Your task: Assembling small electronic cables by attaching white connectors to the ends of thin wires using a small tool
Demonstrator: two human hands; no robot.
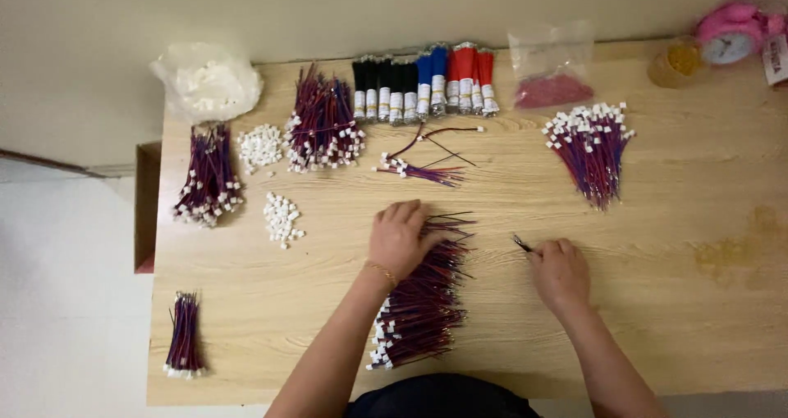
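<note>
Centre of frame: left hand (400,239) lies flat on the top end of a loose wire pile (420,303), fingers spread slightly and pressing on the red-and-blue leads, not gripping. Right hand (560,270), just right of the pile, has thumb and forefinger pinched on a small dark tool (521,243), seemingly tweezers or a single lead; too small to tell. Risk, as a judgement: the pile is unbound and fanned, so a sideways drag of the left hand could scatter or tangle the leads, and the loose white connectors (281,218) left of centre could roll if the table (673,319) is bumped. Containers: white plastic bag (207,81), upper left, holds white pieces, likely more connectors. Clear bag (552,66), upper right, holds a red mass at its bottom; contents unclear. Amber cup (678,63), far upper right, contents not readable. Tied bundles (209,176) sit at left.
</note>
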